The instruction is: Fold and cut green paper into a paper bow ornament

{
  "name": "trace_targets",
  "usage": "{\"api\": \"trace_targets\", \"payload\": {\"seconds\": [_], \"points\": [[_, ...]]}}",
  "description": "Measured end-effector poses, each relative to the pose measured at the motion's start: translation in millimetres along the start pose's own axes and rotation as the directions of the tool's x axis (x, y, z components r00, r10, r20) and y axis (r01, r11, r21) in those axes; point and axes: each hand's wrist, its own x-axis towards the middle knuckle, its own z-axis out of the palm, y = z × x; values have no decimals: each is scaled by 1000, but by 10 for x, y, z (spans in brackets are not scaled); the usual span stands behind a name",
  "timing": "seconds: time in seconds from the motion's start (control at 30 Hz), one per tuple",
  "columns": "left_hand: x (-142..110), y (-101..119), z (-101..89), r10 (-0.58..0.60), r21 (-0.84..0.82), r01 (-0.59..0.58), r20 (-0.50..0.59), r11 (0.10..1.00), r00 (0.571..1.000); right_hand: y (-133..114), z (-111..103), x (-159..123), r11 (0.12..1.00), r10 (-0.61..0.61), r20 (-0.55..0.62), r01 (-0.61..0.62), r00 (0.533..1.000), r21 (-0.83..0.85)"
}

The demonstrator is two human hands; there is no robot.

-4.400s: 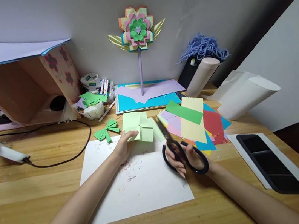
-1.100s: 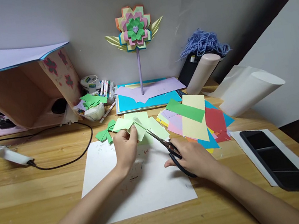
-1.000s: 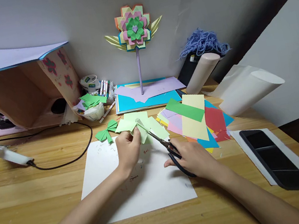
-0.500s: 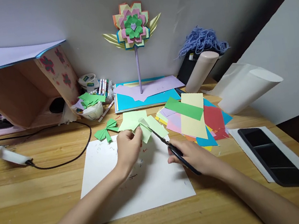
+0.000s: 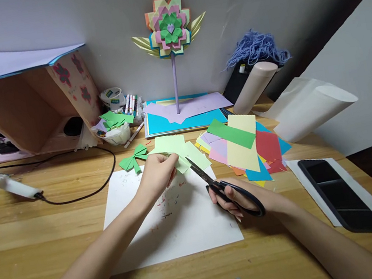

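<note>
My left hand [image 5: 160, 170] pinches a small piece of light green paper [image 5: 182, 163] above the white sheet [image 5: 200, 223]. Its lower part is hidden by my fingers. In my right hand [image 5: 234, 203] are black-handled scissors [image 5: 210, 180], fingers through the loops. Their blades point up and left, slightly apart, with the tips close to the light green piece; whether they touch it I cannot tell. More light green paper [image 5: 171, 142] lies behind my left hand. A folded dark green paper bow [image 5: 135, 159] rests to the left of it.
Coloured paper scraps [image 5: 243, 149] are piled at right, near a phone [image 5: 340, 194]. A paper flower [image 5: 170, 28] stands against the wall. At left are a cardboard box [image 5: 71, 92], a tub of green scraps [image 5: 117, 134] and a white corded device [image 5: 12, 186]. A white paper roll [image 5: 316, 108] stands far right.
My right hand has turned and drawn the scissors slightly down and right, so both handle loops now show. My left hand has rolled over the light green piece. The view has shifted a little.
</note>
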Motion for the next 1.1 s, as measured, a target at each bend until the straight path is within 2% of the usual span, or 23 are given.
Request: {"api": "trace_targets", "payload": {"seconds": [0.13, 0.3, 0.63, 1.1], "points": [[23, -19, -30, -3, -13, 4, 40, 1000, 999, -22, 4, -1, 1000, 8, 7, -8, 1000, 8], [42, -25, -27, -31, -17, 32, 36, 999, 999, -29, 18, 11, 999, 48, -15, -48, 999, 22], [39, 20, -30, -52, -35, 53, 32, 998, 998, -3, 12, 23, 998, 56, -38, -55, 998, 25], [41, 2, -37, -29, -42, 31, 38, 999, 999, -26, 42, 36, 984, 90, -42, -82, 995, 159]]}}
